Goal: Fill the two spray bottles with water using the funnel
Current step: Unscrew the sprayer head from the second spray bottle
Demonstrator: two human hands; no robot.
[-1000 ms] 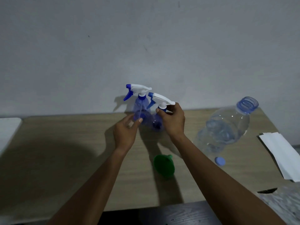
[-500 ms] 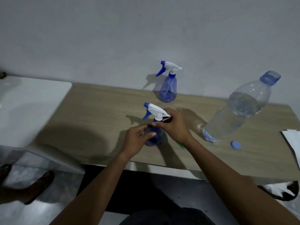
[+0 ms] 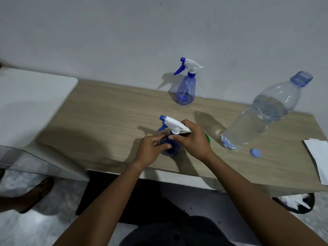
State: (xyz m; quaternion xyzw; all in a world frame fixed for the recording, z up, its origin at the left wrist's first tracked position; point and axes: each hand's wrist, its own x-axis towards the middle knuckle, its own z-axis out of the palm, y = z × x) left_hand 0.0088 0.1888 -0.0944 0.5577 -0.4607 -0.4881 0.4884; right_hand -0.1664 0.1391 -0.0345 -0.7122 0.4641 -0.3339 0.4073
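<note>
sitting across most of the view is the wooden tabletop (image 3: 110,118), carrying everything for the job. big water bottle (image 3: 262,119) is standing at the right, uncapped and partly full, its blue cap (image 3: 255,153) lying just beside the base. far spray bottle (image 3: 186,89) is waiting by the wall, trigger head on, looking empty. near spray bottle (image 3: 171,137) is standing at the front edge between both hands: left hand (image 3: 150,150) is wrapping the blue body, grip clenched on it; right hand (image 3: 193,139) is pinching the collar under the white trigger head, probably unscrewing it. green funnel (image 3: 208,138) is peeking out from behind the right hand, mostly hidden. progress reading as early: no head removed, funnel not seated, no water poured. both fills are pending.
</note>
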